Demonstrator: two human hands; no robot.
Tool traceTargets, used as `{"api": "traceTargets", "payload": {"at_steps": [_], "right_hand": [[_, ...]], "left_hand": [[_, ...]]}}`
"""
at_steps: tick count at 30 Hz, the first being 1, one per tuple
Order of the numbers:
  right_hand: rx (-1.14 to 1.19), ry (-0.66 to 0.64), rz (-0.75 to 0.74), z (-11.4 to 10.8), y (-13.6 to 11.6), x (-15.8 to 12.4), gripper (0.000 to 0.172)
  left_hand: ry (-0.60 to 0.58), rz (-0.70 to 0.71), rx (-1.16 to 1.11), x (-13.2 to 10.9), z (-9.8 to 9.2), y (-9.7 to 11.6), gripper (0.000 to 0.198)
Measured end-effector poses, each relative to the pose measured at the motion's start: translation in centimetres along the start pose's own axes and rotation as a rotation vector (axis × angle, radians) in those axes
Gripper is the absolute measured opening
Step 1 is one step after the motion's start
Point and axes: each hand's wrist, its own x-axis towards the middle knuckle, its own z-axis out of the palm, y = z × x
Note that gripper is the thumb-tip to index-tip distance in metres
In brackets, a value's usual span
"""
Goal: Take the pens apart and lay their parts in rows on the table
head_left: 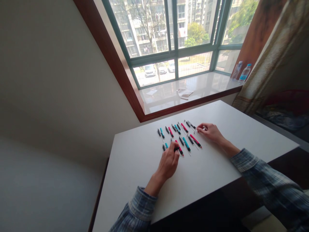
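Disassembled pens lie in two rows on the white table (pixel 135 167): teal barrels (pixel 186 144), pink barrels (pixel 195 141), short black pen parts (pixel 181 141) and thin pale refills (pixel 196 146). My left hand (pixel 168 161) is closed in a pinch over the near row, with a black pen part (pixel 177 148) between its fingers. It partly covers the pieces beneath it. At the right end of the far row, my right hand (pixel 209 131) rests with thumb and fingertips together. Whatever those fingertips grip is too small to make out. Beside them lies a grey-and-black pen barrel (pixel 191 124).
A window sill (pixel 164 98) with a crumpled white wrapper (pixel 184 93) runs behind the table. Two plastic bottles stand at its right end, one with a blue label (pixel 244 74). A curtain (pixel 270 54) hangs at the right, and a wall (pixel 60 96) rises at left.
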Motion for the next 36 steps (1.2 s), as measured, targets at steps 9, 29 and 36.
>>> {"api": "traceTargets", "payload": {"at_steps": [9, 29, 36], "right_hand": [[0.016, -0.006, 0.0, -0.1, -0.1, -0.1, 0.031], [0.135, 0.081, -0.091, -1.1, -3.0, -2.2, 0.045], [0.251, -0.178, -0.502, -1.7, -10.3, -7.5, 0.045]], "left_hand": [[0.024, 0.032, -0.007, 0.1, 0.2, -0.1, 0.009], [0.044, -0.117, -0.67, 0.6, -0.1, 0.2, 0.03], [-0.049, -0.13, -0.754, 0.5, 0.1, 0.2, 0.047]]}}
